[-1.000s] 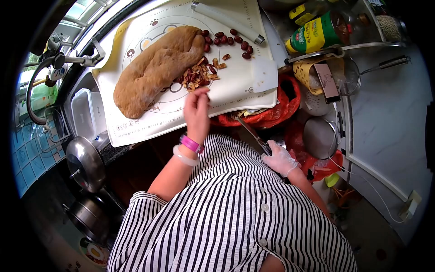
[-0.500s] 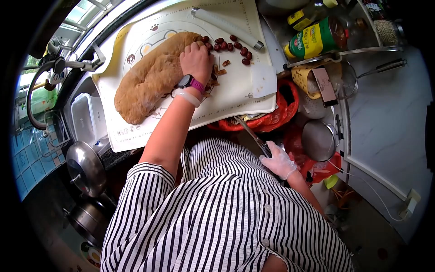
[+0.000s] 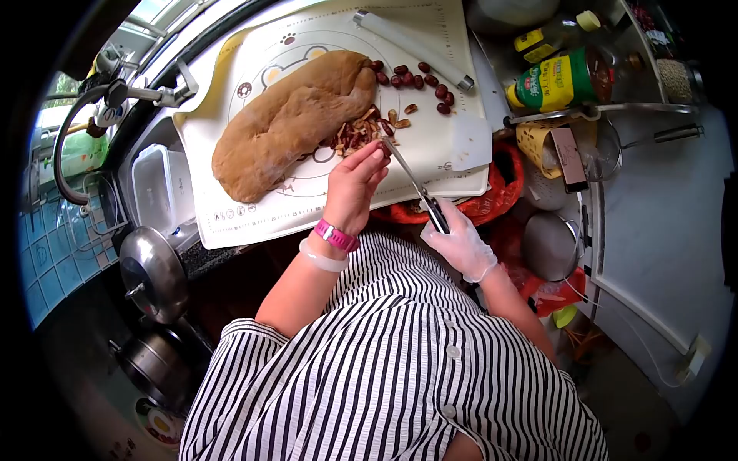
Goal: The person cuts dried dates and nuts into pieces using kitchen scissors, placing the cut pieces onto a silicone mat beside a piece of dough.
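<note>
Scissors (image 3: 420,189) raised, slanting, tips up-left; right hand (image 3: 463,244) grips, left hand (image 3: 352,190) pinches date (image 3: 383,147).

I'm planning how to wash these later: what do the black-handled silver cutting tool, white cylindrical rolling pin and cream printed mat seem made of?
Black-handled silver cutting tool: probably steel, given its grey metallic sheen; the handle looks plastic. White cylindrical rolling pin: likely plastic, evenly pale, with shiny, probably metal ends. Cream printed mat: perhaps silicone, smooth, curling along one side.
</note>
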The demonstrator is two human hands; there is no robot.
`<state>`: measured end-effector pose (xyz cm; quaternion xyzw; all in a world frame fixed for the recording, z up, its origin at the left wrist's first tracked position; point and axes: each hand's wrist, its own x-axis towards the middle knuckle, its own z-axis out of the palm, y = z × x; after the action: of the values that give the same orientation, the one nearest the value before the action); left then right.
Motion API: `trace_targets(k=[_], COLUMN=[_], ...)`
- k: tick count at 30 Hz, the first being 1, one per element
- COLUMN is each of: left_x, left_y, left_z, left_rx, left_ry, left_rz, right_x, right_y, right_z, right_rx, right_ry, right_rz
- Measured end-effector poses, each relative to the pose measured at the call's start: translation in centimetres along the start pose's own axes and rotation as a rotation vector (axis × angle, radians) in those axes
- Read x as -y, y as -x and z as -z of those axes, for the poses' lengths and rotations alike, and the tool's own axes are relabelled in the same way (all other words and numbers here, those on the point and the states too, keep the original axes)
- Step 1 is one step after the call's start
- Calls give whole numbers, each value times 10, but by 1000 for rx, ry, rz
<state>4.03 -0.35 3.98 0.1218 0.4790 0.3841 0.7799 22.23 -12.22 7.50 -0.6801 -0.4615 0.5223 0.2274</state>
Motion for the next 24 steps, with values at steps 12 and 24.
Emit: trace_targets(k=[12, 24], left_x=[4, 8], left_y=[7, -4], left_z=[16, 25], left_rx=[-137, -216], left_ry=[117, 163], left_rz=[-87, -49], right_x=[9, 20], right_y=[-25, -34], right_z=[-15, -21], right_rx=[115, 83], right_ry=[303, 449], right_rz=[37, 40])
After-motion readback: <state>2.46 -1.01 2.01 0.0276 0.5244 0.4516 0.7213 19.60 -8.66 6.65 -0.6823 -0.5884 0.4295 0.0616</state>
